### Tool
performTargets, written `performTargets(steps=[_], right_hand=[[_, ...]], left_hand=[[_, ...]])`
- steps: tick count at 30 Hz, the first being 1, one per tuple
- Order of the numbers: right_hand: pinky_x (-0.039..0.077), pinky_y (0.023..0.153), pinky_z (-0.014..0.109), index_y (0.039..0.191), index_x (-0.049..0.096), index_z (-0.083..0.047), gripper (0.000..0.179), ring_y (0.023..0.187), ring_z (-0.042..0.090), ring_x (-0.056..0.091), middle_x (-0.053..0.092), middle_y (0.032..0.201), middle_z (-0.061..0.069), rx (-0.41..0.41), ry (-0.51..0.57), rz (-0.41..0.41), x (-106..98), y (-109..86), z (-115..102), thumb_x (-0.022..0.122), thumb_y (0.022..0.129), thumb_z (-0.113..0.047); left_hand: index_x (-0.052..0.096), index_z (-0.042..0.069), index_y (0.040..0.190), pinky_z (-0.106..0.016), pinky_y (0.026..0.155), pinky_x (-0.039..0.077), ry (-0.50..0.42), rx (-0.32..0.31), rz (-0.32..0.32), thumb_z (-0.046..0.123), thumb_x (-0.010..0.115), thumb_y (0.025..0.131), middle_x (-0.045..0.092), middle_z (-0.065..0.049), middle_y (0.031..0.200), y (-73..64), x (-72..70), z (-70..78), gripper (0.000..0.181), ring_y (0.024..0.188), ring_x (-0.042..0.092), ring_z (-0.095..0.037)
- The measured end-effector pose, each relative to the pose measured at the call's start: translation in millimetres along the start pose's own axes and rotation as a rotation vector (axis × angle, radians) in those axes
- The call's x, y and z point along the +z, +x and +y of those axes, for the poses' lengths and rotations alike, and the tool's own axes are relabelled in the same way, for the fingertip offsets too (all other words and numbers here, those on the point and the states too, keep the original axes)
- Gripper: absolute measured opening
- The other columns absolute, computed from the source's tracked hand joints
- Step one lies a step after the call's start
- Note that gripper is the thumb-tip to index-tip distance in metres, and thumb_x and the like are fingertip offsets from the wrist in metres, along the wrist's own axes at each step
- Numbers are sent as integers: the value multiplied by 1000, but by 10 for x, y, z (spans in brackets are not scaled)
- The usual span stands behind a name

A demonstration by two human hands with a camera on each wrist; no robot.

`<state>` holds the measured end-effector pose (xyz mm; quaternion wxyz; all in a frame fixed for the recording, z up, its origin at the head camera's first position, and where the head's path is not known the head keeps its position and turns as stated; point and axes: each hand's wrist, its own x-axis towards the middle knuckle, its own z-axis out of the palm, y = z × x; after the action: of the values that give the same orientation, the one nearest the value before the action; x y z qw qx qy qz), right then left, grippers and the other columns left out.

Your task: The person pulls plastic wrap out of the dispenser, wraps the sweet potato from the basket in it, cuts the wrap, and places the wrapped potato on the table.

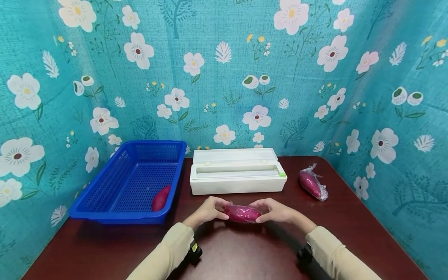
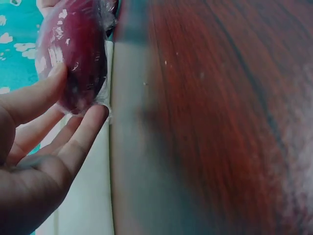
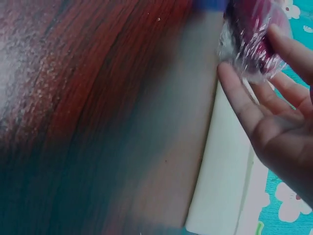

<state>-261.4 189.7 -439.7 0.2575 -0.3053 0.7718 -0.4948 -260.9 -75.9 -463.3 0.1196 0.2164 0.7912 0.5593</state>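
Note:
A purple-red sweet potato (image 1: 242, 214) wrapped in clear plastic film lies crosswise between my two hands, in front of the white box. My left hand (image 1: 209, 212) grips its left end, thumb on the near side and fingers round the end. At the other end my right hand (image 1: 276, 211) holds it in the same way. In the left wrist view the film over the sweet potato (image 2: 73, 54) is shiny and bunched at the edge. Crinkled film also gathers at the end of the sweet potato (image 3: 254, 39) in the right wrist view.
A white cling film box (image 1: 238, 184) with its lid raised stands behind my hands. To the left, a blue plastic basket (image 1: 115, 216) holds one unwrapped sweet potato (image 1: 161, 199). Another film-wrapped sweet potato (image 1: 312, 183) lies at the right on the dark wooden table (image 1: 238, 256).

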Motion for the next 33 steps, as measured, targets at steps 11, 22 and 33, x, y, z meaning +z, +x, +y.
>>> performTargets(steps=[11,22,33], right_hand=[[49,77,32,120,51,5,47,98,34,53,56,112,20,-25,-74,180,-184,-292,38,68,78,-10],[50,70,31,121,49,4,52,95,34,53,55,111,24,-6,-99,496,-535,-640,6,70,76,-11],[48,71,24,127,42,5,57,103,40,47,46,121,30,117,-194,782,-814,-885,1,66,82,-22]], left_hand=[[55,-16,107,-29,68,50,-175,-8,73,-6,67,73,58,-28,103,-42,-11,26,37,84,62,-26],[56,-17,103,-39,68,51,-220,-31,10,-7,64,75,59,-31,98,-126,-14,87,31,75,63,-20],[56,-17,102,-42,68,50,-194,-36,-59,-5,63,77,62,-27,90,-111,-39,170,28,72,62,-15]])
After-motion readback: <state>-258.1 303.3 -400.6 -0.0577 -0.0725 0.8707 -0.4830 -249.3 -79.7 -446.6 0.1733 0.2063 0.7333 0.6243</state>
